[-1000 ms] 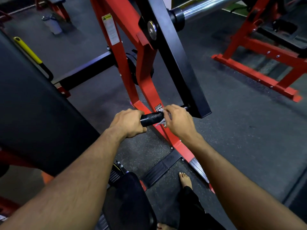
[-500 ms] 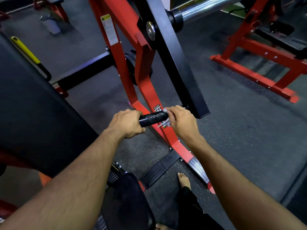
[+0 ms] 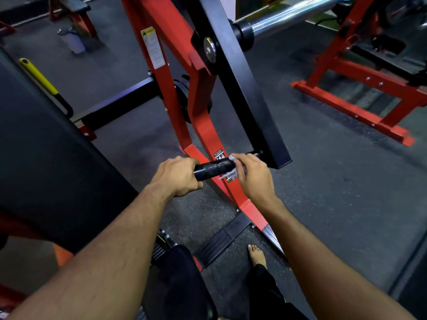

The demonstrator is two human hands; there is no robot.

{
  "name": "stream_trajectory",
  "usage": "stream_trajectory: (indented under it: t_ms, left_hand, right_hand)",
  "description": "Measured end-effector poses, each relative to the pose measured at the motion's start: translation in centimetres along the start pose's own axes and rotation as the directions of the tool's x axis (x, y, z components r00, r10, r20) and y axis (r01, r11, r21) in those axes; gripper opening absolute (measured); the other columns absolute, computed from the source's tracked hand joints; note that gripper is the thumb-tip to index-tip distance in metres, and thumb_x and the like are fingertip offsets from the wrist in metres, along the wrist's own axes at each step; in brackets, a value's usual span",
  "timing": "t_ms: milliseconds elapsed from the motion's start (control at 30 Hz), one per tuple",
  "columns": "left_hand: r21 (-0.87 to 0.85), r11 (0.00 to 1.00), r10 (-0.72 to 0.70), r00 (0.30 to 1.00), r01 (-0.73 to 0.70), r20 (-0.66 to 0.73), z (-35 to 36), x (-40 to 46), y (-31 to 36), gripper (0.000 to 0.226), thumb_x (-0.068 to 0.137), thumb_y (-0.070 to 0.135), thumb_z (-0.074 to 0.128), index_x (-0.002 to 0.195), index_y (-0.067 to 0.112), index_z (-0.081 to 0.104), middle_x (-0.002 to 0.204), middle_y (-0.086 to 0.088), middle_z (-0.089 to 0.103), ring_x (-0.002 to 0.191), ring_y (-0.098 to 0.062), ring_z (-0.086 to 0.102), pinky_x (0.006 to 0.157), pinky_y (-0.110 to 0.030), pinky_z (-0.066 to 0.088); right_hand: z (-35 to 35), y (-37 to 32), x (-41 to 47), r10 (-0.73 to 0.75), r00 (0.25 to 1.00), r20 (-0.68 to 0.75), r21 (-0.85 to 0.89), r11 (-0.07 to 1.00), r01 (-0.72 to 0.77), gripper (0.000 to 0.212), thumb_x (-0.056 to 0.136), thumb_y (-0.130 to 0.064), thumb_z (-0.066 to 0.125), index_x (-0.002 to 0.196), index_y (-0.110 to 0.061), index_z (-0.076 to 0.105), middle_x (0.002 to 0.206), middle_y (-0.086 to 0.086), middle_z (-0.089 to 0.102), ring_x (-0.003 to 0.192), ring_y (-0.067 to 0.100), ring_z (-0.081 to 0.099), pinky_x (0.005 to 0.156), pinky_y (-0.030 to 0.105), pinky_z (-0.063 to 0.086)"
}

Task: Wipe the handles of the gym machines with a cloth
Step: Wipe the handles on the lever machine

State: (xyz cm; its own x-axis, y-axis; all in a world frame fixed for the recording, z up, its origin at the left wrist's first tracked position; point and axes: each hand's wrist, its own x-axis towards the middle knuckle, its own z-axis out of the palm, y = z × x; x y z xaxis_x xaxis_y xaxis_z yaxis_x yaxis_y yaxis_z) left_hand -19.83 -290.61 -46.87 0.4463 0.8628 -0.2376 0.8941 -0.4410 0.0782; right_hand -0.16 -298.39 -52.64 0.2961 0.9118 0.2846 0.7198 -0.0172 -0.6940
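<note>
Near frame centre, head view: black handle [image 3: 213,170] sticks out sideways from the lower end of a black arm [image 3: 242,88] on a red machine frame [image 3: 198,116]. Left hand [image 3: 178,175] wraps the free end of the handle, fingers curled round it, knuckles up. Right hand [image 3: 253,175] sits at the other end of the handle, close to the black arm, fingers curled and pinching a pale cloth [image 3: 232,166] against the handle. Cloth mostly hidden by the hand; a bit shows on top of the handle and a bit hangs just under it. Bare stretch of handle shows between the two hands.

Behind the handle: red frame carries a white warning label [image 3: 153,48] up high and a small sticker [image 3: 219,154] just above the handle. Chrome bar [image 3: 291,16] runs off from the black arm's pivot, above and to the right of the handle. Left of the handle: big black pad [image 3: 41,153], with a yellow lever [image 3: 38,76] beyond it. Below the handle: dark rubber floor [image 3: 335,181], black foot plate [image 3: 221,241], one bare foot [image 3: 256,255] on the floor, dark trouser leg. Far right of the handle: second red frame [image 3: 355,107] on the floor.
</note>
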Motion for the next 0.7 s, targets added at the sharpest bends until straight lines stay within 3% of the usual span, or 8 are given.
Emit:
stream_trajectory:
  t_ms: [100,200,333,500,700]
  left_hand:
    - [-0.007,1.000,-0.002,1.000,0.002,-0.004,-0.1,-0.1,0.1,0.026,0.075,0.044,0.070,0.095,0.031,0.062,0.089,0.003,0.067,0.084,-0.027,0.065,0.070,-0.033,0.048]
    - [-0.007,1.000,-0.006,1.000,0.006,-0.001,-0.1,-0.2,0.1,0.024,0.075,0.045,0.070,0.092,0.031,0.060,0.089,0.002,0.067,0.083,-0.027,0.064,0.069,-0.033,0.045]
    - [0.008,1.000,0.005,1.000,-0.005,-0.011,0.0,-0.2,0.0,0.024,0.075,0.044,0.069,0.089,0.030,0.056,0.094,-0.001,0.068,0.088,-0.032,0.066,0.072,-0.035,0.049]
    - [0.000,1.000,0.006,1.000,-0.006,-0.015,0.2,-0.1,-0.1,0.030,0.074,0.045,0.068,0.099,0.030,0.064,0.093,0.001,0.069,0.087,-0.029,0.066,0.074,-0.036,0.053]
    - [0.006,1.000,0.004,1.000,-0.004,-0.021,0.2,0.0,-0.1,0.027,0.076,0.046,0.070,0.097,0.031,0.062,0.092,0.001,0.067,0.080,-0.026,0.059,0.069,-0.033,0.045]
  right_hand:
    - [-0.7,-0.3,0.8,0.109,0.989,-0.097,0.214,0.973,-0.086,0.021,0.101,-0.021,0.055,0.110,-0.024,0.074,0.094,-0.005,0.061,0.082,0.013,0.062,0.075,0.039,0.057]
    - [-1.5,-0.9,0.9,0.172,0.976,-0.131,0.367,0.923,-0.113,0.022,0.099,-0.012,0.059,0.108,-0.024,0.075,0.105,0.001,0.055,0.080,0.001,0.059,0.068,0.016,0.053]
    - [-2.3,0.0,0.6,0.028,0.987,-0.158,0.179,0.984,0.000,0.029,0.097,-0.004,0.056,0.115,-0.018,0.073,0.113,0.001,0.049,0.094,0.003,0.054,0.085,0.020,0.050]
    - [-0.1,1.2,2.0,-0.199,0.979,-0.045,-0.148,0.971,0.190,0.029,0.093,-0.008,0.059,0.117,-0.015,0.073,0.105,-0.002,0.071,0.095,0.026,0.055,0.084,0.045,0.051]
    - [0.6,1.5,-0.6,-0.262,0.965,0.011,-0.123,0.957,0.261,0.041,0.091,-0.001,0.064,0.131,-0.007,0.062,0.136,0.006,0.062,0.103,0.027,0.051,0.098,0.031,0.046]
